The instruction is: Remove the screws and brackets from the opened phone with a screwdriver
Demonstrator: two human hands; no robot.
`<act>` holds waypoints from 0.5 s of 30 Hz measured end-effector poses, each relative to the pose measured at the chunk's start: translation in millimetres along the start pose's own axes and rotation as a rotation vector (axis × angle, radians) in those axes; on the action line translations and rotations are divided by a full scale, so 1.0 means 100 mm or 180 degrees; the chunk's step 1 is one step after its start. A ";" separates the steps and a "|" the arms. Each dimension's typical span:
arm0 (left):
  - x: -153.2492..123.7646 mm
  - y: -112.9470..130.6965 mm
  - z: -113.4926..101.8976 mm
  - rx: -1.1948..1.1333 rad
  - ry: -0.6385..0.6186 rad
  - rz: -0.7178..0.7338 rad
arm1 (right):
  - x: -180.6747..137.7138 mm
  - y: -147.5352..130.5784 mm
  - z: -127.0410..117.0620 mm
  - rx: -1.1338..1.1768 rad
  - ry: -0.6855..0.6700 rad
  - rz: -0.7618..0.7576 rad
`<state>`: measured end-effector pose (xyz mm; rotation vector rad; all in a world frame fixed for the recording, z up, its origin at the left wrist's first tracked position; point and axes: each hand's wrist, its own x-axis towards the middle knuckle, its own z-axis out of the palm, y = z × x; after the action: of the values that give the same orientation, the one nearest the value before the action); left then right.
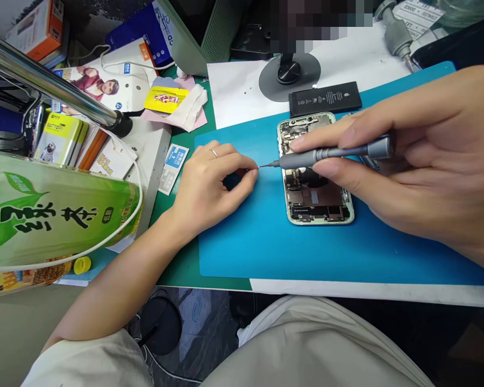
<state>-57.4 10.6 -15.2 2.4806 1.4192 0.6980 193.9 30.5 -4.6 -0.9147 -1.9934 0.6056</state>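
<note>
My right hand (411, 156) grips a grey precision screwdriver (306, 159), held level over an opened phone (318, 207) with its inner parts bare. The driver's thin tip points left and meets the pinched thumb and forefinger of my left hand (213, 177). Whether a tiny screw sits between those fingertips I cannot make out. The phone lies on a blue mat (250, 247), its upper right part covered by my right hand. Just beyond the phone's far edge rests a black phone battery (325, 99).
Left of the mat lies a small blue-and-grey card (173, 167). A green tea bottle (56, 215), a metal lamp pole (60, 80) and battery boxes (60, 137) crowd the left side. A round stand base (289, 75) and another grey tool (397, 35) are at the back.
</note>
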 end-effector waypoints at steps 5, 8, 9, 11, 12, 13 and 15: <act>0.00 0.01 -0.01 0.0047 0.0014 0.0029 | -0.01 0.00 0.00 0.0014 0.0035 -0.0165; 0.00 0.00 -0.01 0.0053 0.0003 0.0038 | 0.00 -0.01 0.00 0.0026 0.0000 -0.0107; 0.00 0.00 -0.01 0.0055 -0.0003 0.0035 | 0.00 -0.01 0.00 0.0025 -0.0002 -0.0070; 0.00 0.00 -0.01 0.0054 -0.0008 0.0029 | 0.01 -0.01 0.01 0.0021 -0.0012 -0.0055; 0.01 0.00 -0.01 0.0053 -0.0008 0.0029 | 0.01 -0.01 0.01 0.0014 -0.0015 -0.0069; 0.00 0.00 -0.01 0.0053 -0.0009 0.0031 | 0.01 -0.01 0.01 0.0003 -0.0020 -0.0088; 0.00 0.00 0.00 0.0042 0.0005 0.0039 | 0.01 -0.01 0.01 -0.0006 -0.0039 -0.0077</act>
<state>-57.4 10.7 -14.7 2.5011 1.4149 0.6953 192.7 30.2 -4.0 -0.8887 -2.0135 0.5971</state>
